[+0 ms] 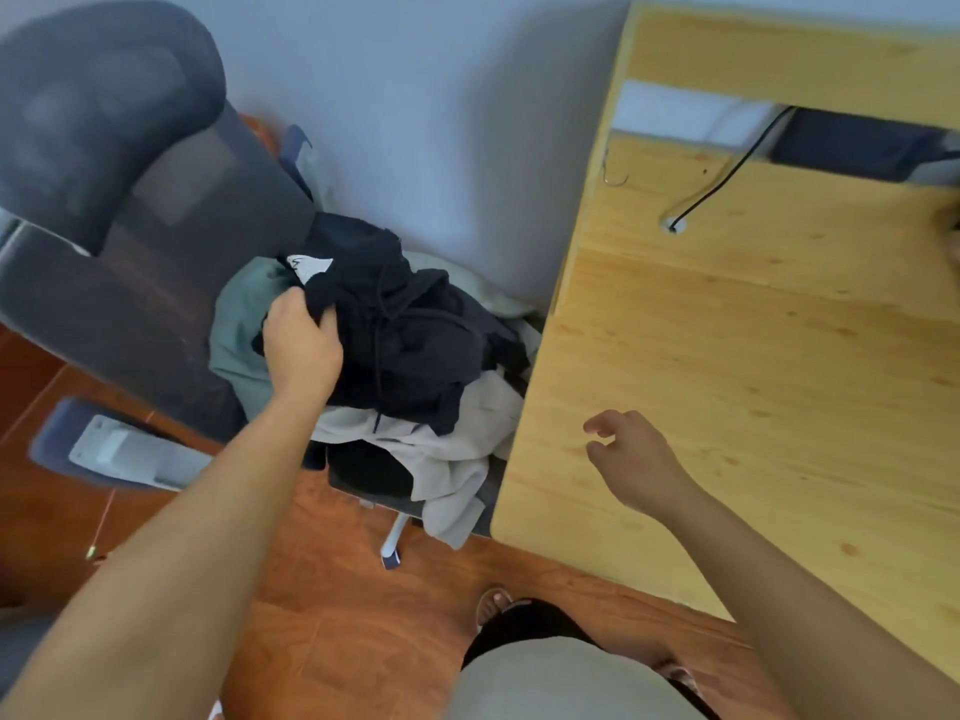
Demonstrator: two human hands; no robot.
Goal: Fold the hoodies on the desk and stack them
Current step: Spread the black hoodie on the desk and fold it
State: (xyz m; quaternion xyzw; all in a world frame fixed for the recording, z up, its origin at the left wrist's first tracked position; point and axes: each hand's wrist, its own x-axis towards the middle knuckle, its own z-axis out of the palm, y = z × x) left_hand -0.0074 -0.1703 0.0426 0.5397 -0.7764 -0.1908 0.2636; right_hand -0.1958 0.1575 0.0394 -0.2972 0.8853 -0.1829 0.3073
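The left hand (pixel 301 345) grips a black hoodie (pixel 410 330) atop a clothes pile on an office chair (pixel 130 241) beside the desk's (pixel 753 381) left edge. The right hand (pixel 631 457) hovers over that edge, fingers loosely curled, holding nothing.

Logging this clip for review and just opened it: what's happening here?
A person stands between an office chair and a wooden desk. Their left hand grips a black hoodie on top of a pile of clothes on the chair seat, with a green one and a beige one underneath. The right hand hovers open over the desk's near edge, holding nothing. No hoodie is on the desk or folded yet.
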